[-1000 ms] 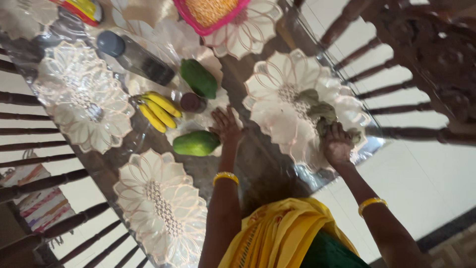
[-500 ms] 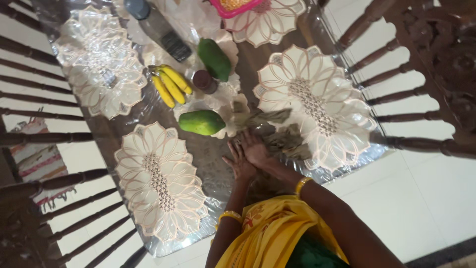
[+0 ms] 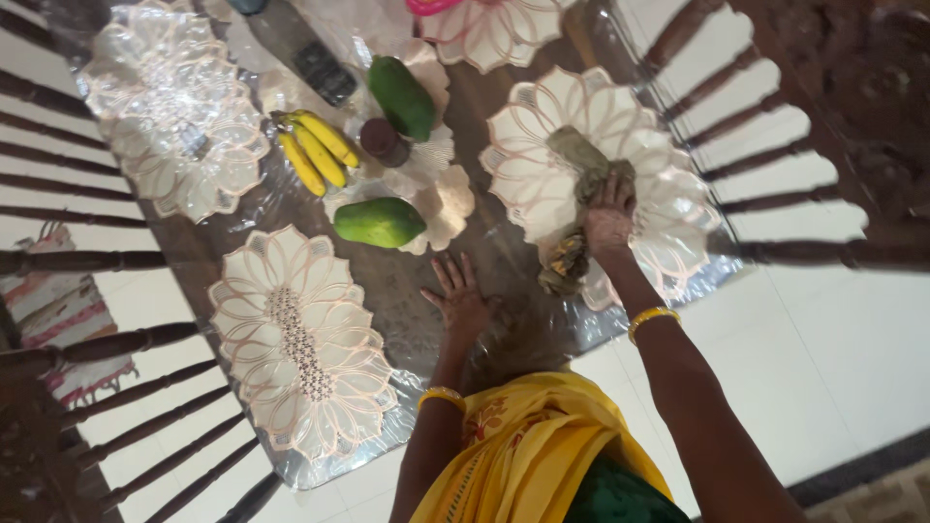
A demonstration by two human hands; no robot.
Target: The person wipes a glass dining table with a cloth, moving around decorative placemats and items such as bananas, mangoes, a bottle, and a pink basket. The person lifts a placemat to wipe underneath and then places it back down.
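Seen from above, a person in a yellow garment leaned over a glossy, plastic-covered surface [image 3: 504,261] set with flower-shaped placemats. The right hand [image 3: 608,215] was pressed down on a crumpled olive-brown cloth [image 3: 581,165], fingers curled over it and gripping it, with a yellow bangle [image 3: 651,318] on that wrist. The cloth lay bunched across the middle of one cream mat [image 3: 542,126], trailing off the mat's near edge toward the person; held flat under the palm like this, it looked placed for rubbing the mat. The left hand [image 3: 461,302] rested just beside that mat, on the bare surface toward the person, fingers spread and palm down, holding nothing; by its stance it seemed to brace the leaning body. Farther from the person than the left hand, near the cloth's mat, lay a green mango [image 3: 380,223], and beyond it a bunch of yellow bananas [image 3: 312,147], a small dark round fruit [image 3: 384,141] and a second green fruit [image 3: 403,97], gathered on a smaller mat. A dark remote [image 3: 325,73] lay past the bananas. Dark wooden chair backs [image 3: 823,126] ringed the surface.
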